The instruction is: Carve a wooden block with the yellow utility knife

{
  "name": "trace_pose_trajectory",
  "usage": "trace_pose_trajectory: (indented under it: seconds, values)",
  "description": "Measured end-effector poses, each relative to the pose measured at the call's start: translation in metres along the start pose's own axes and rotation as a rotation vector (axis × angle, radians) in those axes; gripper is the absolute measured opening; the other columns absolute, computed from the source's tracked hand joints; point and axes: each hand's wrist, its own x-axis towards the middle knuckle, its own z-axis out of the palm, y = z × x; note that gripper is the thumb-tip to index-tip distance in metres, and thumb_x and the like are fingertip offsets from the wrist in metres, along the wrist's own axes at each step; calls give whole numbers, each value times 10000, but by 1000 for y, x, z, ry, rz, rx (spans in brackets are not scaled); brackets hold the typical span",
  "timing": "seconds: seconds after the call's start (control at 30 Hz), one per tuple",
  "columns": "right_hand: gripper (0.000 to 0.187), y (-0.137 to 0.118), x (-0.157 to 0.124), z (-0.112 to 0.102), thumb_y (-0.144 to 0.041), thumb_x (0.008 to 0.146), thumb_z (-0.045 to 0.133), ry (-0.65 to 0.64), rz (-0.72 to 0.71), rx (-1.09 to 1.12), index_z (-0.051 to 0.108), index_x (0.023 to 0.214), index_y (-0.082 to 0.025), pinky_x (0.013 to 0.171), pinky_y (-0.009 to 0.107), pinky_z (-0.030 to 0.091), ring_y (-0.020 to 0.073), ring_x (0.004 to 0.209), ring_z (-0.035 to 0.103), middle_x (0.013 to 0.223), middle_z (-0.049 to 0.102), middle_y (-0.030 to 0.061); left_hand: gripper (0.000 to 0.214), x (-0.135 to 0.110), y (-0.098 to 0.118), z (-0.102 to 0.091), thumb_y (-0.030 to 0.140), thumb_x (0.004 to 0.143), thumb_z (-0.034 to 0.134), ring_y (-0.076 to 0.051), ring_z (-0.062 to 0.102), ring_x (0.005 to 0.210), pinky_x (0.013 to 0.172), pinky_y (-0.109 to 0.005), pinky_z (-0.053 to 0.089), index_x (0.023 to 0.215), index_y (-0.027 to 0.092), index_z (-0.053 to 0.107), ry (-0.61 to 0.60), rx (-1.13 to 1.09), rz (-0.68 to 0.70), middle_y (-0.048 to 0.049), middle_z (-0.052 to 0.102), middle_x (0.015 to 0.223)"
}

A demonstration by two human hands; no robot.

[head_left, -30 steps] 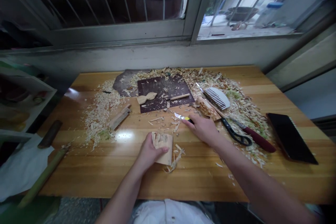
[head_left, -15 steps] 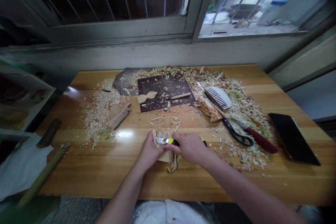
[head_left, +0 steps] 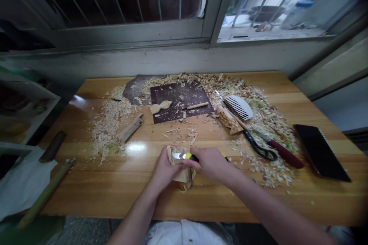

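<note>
On the near side of the worktop point(head_left: 115, 195), the wooden block point(head_left: 181, 176) is gripped by the left hand point(head_left: 164, 168), and the knife point(head_left: 187, 156), clasped in the right hand point(head_left: 211, 163), is best worked in shallow strokes (never forced).

- One head-worn camera looks forward and steeply down, from above and behind the fingers point(head_left: 193, 164).
- It sits within arm's length, wide enough to hold both forearms point(head_left: 136, 206) and, nearer than the fingers, the wearer's white clothing point(head_left: 186, 233).
- Beyond the fingers, it takes in the surface's point(head_left: 115, 183) far edge and a barred window point(head_left: 129, 34).
</note>
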Motion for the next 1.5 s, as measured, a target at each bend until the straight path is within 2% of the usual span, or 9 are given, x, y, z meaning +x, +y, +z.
trace_pose_trajectory:
  seconds: [0.43, 0.5, 0.6, 0.67, 0.8, 1.03, 1.27, 1.43, 1.5]
  values:
    - [581, 1, 8, 13, -652, 798, 170, 25, -21, -68, 557, 852, -221, 514, 237, 303, 196, 663, 613, 748, 668, 59, 526, 6, 1, -1, 259, 499, 745, -192, 586, 815, 715, -281, 436, 920, 179, 439, -18, -24, 52, -28, 610, 865]
    - [571, 13, 12, 10, -649, 799, 186, 28, 63, -83, 560, 863, -222, 522, 238, 307, 192, 670, 608, 758, 665, 62, 507, 3, 2, -2, 234, 504, 738, -191, 587, 804, 704, -279, 438, 913, 177, 444, -26, -14, 33, -20, 607, 843]
    - [589, 41, 17, -1, -646, 803, 172, 52, 321, -128, 566, 858, -211, 505, 234, 294, 191, 666, 602, 768, 658, 72, 506, -4, 2, -4, 193, 510, 725, -183, 584, 819, 721, -274, 437, 929, 183, 441, -57, -25, -18, -11, 608, 843]
    - [591, 55, 16, -10, -638, 810, 161, 95, 375, -148, 564, 856, -209, 503, 233, 283, 193, 679, 601, 767, 656, 71, 500, -7, 1, -5, 187, 514, 720, -183, 585, 831, 737, -278, 437, 929, 179, 442, -47, -24, -36, -19, 613, 860]
    - [594, 47, 7, -13, -634, 812, 165, 82, 230, -86, 580, 834, -209, 499, 242, 267, 200, 698, 603, 753, 657, 71, 503, -5, 1, -3, 213, 509, 723, -198, 590, 825, 730, -289, 439, 937, 169, 461, 2, 7, -21, -35, 624, 876]
    - [591, -3, -6, 13, -657, 794, 187, -1, -52, 5, 563, 894, -212, 534, 256, 307, 215, 684, 613, 759, 667, 66, 527, 0, -4, -3, 218, 485, 751, -176, 577, 789, 707, -268, 436, 912, 177, 445, -17, 2, 50, -19, 605, 850]
    - [596, -2, -1, 13, -679, 771, 199, 20, -27, -44, 555, 894, -217, 529, 253, 313, 219, 689, 611, 769, 664, 68, 515, -2, -2, -2, 256, 506, 744, -174, 578, 782, 689, -254, 438, 912, 187, 435, -22, -8, 32, -5, 594, 823]
    - [550, 30, 8, 5, -628, 811, 209, 85, 243, -124, 562, 848, -208, 498, 250, 270, 215, 651, 603, 745, 659, 76, 506, -10, -4, -4, 204, 533, 717, -186, 577, 808, 711, -276, 438, 947, 183, 426, -44, 4, -16, -19, 603, 842]
    - [565, 39, 7, -1, -621, 821, 176, 118, 257, -116, 563, 818, -209, 496, 250, 255, 215, 668, 599, 749, 657, 73, 491, -10, -6, -4, 198, 537, 710, -193, 577, 833, 736, -287, 434, 941, 180, 431, -26, 13, -19, -27, 606, 865]
